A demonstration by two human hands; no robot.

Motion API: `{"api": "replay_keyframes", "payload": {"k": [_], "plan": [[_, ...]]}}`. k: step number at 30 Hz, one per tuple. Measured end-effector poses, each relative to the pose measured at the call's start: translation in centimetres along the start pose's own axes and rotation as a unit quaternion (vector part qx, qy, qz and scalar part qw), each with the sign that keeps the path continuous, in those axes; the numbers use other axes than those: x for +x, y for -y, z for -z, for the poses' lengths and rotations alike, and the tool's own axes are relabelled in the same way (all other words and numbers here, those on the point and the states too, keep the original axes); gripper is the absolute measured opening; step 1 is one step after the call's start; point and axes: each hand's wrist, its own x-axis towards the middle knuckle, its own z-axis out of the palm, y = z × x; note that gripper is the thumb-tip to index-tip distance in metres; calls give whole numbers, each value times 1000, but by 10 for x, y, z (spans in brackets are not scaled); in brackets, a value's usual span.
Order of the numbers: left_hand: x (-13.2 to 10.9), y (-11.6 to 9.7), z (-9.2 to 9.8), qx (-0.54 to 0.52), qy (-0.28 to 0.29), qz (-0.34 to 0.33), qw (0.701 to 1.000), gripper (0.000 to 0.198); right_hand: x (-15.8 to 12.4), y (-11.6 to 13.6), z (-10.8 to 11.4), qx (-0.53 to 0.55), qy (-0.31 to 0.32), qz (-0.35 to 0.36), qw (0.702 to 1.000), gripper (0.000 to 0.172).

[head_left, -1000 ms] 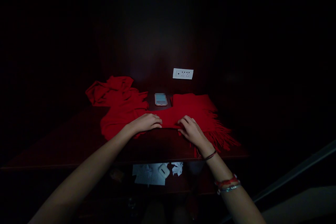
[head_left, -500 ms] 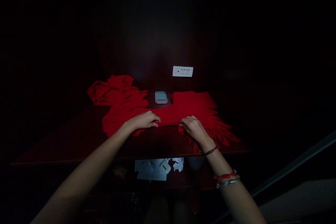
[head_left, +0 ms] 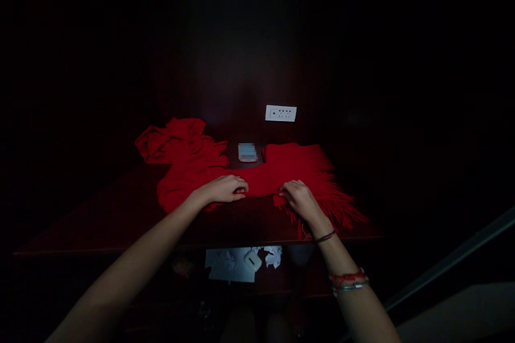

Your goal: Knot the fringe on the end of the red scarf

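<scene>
A red fringed scarf lies across the dark desk, bunched in loose folds on the left and flatter on the right, where its tassels fan out. My left hand has its fingers curled onto the front edge of the narrow middle stretch. A short way to the right, my right hand pinches the same edge beside the flat part. Fingertips of both hands are partly hidden against the cloth.
Behind the scarf lies a small blurred-out rectangular object. A white socket plate is on the back wall. Below the desk's front edge, papers and a small white case rest on a lower shelf. The surroundings are very dark.
The view has tipped slightly, so everything sits a little lower in it. My right hand has shifted slightly to the right along the scarf; both hands stay on its edge.
</scene>
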Motion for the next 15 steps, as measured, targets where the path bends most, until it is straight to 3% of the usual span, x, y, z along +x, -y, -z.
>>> {"api": "replay_keyframes", "payload": {"k": [4, 6, 15], "plan": [[7, -13, -6, 22, -38, 13, 999, 25, 0, 4, 3, -35, -1, 4, 999, 12], [10, -16, -10, 40, -45, 11, 998, 22, 0, 5, 4, -48, -5, 1, 999, 12], [10, -10, -9, 52, -19, -39, 998, 14, 0, 6, 9, -38, 3, -1, 999, 14]]}}
